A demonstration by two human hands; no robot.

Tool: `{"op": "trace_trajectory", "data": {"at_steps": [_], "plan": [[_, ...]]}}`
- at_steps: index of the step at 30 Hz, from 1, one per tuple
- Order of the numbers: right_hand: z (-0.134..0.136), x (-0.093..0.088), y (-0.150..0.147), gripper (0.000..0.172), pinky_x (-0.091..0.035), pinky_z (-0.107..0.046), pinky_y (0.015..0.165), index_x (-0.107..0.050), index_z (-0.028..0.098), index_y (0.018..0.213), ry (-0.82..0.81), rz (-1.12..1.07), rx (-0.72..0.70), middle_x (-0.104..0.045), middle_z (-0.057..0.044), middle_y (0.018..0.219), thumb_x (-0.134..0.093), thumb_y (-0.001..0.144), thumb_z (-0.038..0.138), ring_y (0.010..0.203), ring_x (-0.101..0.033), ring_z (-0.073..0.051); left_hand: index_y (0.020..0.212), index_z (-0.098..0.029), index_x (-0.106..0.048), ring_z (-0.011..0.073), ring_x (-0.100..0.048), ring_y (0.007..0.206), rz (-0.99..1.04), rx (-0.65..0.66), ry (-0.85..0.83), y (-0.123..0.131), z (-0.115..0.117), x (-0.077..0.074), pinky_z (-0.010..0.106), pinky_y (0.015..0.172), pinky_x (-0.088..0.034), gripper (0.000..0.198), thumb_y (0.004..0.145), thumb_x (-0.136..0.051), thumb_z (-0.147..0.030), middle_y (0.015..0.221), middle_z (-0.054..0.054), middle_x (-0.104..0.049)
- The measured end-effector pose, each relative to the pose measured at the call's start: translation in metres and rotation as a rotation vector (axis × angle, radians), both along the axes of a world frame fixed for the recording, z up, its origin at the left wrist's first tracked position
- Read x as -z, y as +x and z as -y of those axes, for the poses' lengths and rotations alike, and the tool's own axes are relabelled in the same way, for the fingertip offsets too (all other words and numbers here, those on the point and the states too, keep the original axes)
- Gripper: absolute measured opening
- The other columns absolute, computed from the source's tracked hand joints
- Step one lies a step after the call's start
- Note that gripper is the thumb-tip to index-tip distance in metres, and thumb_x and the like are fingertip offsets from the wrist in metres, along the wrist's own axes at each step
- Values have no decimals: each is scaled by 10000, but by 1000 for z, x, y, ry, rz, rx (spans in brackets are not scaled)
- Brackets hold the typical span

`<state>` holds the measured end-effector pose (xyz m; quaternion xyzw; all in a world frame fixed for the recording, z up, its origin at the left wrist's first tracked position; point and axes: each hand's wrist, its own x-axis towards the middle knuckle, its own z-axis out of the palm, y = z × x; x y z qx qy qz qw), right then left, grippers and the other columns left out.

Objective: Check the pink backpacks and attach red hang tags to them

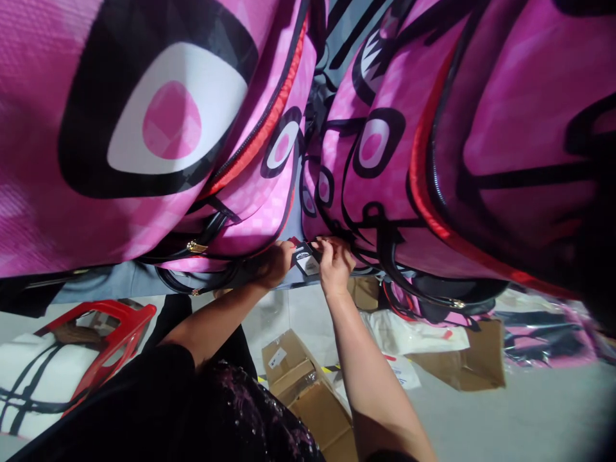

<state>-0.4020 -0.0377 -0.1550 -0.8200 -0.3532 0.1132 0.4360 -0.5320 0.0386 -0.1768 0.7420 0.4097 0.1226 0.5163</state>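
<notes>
A small black hang tag with a white label (pixel 307 262) is held at the edge of the table between the two rows of bags. My left hand (pixel 278 264) pinches its left side, with a dark red edge showing at the fingertips. On the other side, my right hand (pixel 335 264) has thumb and fingers closed at the tag's right edge. Close beside my left hand stands a pink bag with printed eyes and a red zip edge (pixel 260 212). Another pink bag (pixel 385 192) stands just beyond my right hand.
Open cardboard boxes (pixel 308 391) lie on the floor below. A red plastic stool (pixel 144 321) with a white strapped bundle (pixel 43 378) is at the lower left. Plastic-wrapped pink goods (pixel 548 337) lie at the right. Black bag handles (pixel 389 263) hang over the table edge.
</notes>
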Motion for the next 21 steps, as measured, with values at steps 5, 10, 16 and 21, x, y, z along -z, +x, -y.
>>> {"op": "trace_trajectory", "data": {"at_steps": [5, 10, 16, 21], "plan": [[5, -10, 2, 318, -580, -304, 728, -659, 197, 994, -61, 31, -95, -718, -43, 852, -459, 947, 440, 707, -680, -158, 912, -162, -667, 159, -589, 1032, 146, 11, 68, 4, -17, -27, 250, 963, -431, 238, 957, -434, -187, 1000, 55, -675], [3, -27, 9, 302, -551, -294, 805, -702, 205, 977, -103, 72, -242, -715, -43, 922, -446, 937, 360, 818, -665, -156, 897, -163, -687, 124, -641, 881, 371, 235, -24, 14, -20, -37, 217, 853, -469, 133, 907, -563, -209, 929, 11, -707], [-2, -36, 21, 288, -530, -268, 691, -701, 212, 957, -347, -214, -359, -696, -18, 875, -473, 908, 381, 712, -635, -146, 848, -137, -696, 126, -628, 804, 251, 143, -73, 13, -24, -19, 236, 796, -478, 93, 848, -605, -151, 881, 26, -703], [-3, -38, 27, 202, -457, -244, 640, -632, 207, 872, -452, -199, -461, -631, 6, 733, -496, 892, 356, 671, -588, -146, 855, -141, -712, 135, -619, 856, 232, 208, -34, 9, -33, -20, 247, 828, -461, 119, 858, -593, -143, 889, 34, -687]]}}
